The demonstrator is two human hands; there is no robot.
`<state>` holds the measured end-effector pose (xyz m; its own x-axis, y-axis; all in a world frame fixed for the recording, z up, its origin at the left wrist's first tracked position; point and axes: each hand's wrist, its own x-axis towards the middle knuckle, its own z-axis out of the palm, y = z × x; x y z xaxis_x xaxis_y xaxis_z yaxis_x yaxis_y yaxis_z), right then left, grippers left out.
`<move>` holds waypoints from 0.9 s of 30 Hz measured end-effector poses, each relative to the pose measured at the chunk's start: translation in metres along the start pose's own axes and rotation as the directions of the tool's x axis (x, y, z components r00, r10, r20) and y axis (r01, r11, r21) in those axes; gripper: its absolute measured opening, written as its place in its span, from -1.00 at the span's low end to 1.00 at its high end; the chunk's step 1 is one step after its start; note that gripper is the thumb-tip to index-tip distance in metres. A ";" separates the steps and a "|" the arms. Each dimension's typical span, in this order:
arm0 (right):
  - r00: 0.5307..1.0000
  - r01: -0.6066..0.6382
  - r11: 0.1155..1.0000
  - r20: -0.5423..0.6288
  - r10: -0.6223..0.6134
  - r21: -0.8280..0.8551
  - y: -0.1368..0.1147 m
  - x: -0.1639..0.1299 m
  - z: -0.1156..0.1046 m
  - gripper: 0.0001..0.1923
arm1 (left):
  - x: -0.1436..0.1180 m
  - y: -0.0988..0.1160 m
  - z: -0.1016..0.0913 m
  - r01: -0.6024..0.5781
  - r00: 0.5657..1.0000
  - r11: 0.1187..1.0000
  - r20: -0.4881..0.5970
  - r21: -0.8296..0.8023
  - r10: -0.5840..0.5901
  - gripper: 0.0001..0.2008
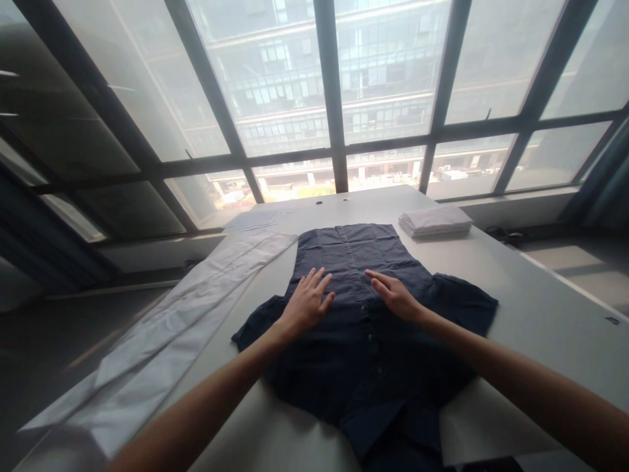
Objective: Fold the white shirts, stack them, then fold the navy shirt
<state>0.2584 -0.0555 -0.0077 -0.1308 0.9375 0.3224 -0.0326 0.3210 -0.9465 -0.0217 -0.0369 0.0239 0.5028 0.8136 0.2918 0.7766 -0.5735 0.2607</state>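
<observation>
A dark navy short-sleeved button shirt (339, 354) lies spread front up on the white table, its collar towards me and its hem at the far end. Its button line runs down the middle, and both sleeves stick out to the sides. My left hand (308, 298) rests over the left half of the shirt, fingers stretched out and a little apart. On the other side of the button line, my right hand (393, 294) is over the cloth with its fingers extended. Neither hand holds anything. The collar hangs down at the near edge.
White cloth (181, 328) lies lengthwise along the left side of the table (531, 314). A folded stack of white cloth (435, 221) sits at the back right. Large framed windows (334, 85) stand behind the table. A small dark mark (612, 320) shows at the right.
</observation>
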 end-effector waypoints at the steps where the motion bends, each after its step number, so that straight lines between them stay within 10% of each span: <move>1: 1.000 -0.013 0.995 -0.002 0.013 0.100 0.002 0.013 0.014 -0.63 | 0.018 0.008 0.006 -0.013 0.999 1.000 -0.036 0.011 0.014 -0.48; 7: 0.958 -0.199 0.800 -0.058 0.280 0.566 0.038 0.066 0.054 -0.69 | 0.083 0.023 0.053 0.072 0.997 0.993 0.020 0.090 -0.074 -0.48; 13: 0.848 -0.381 0.562 0.036 0.528 0.734 0.043 0.075 -0.016 -0.42 | 0.081 0.004 0.074 0.149 0.985 0.985 0.076 0.086 -0.156 -0.40; 20: 0.799 -0.113 0.752 -0.391 0.457 0.649 0.054 0.086 -0.116 -0.38 | 0.083 0.004 0.075 0.161 0.983 0.986 0.078 0.041 -0.164 -0.39; 27: 0.747 0.070 0.882 -0.611 0.263 0.466 0.052 0.083 -0.126 -0.49 | 0.082 0.002 0.078 0.165 0.985 0.986 0.047 0.018 -0.166 -0.44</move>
<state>0.3707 0.0558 -0.0289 0.4992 0.8665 -0.0015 -0.4995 0.2864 -0.8176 0.0509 0.0363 -0.0233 0.3845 0.9009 0.2015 0.8555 -0.4297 0.2889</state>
